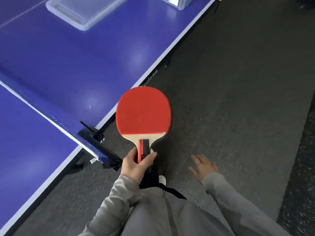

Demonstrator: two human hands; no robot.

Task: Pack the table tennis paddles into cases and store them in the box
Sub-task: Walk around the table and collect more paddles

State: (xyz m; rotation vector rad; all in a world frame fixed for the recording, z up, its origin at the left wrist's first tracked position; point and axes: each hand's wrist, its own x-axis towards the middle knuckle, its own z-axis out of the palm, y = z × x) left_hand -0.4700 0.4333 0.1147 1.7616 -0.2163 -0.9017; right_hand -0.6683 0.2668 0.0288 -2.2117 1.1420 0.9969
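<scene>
A table tennis paddle (143,113) with a red rubber face and a pale wooden neck is held flat over the dark floor, just off the table's side edge. My left hand (136,166) grips its short red-and-black handle, fingers curled around it. My right hand (202,166) hovers to the right of it with fingers spread and holds nothing. A clear plastic lid (85,11) lies on the blue table at the top. The corner of a clear box (179,2) shows at the top edge, on the table's far side edge. No case is in view.
The blue table tennis table (68,65) fills the left half, its white-lined edge running diagonally. The net (42,109) and its black clamp post (97,143) stick out near my left hand. Dark carpet floor (238,82) lies to the right.
</scene>
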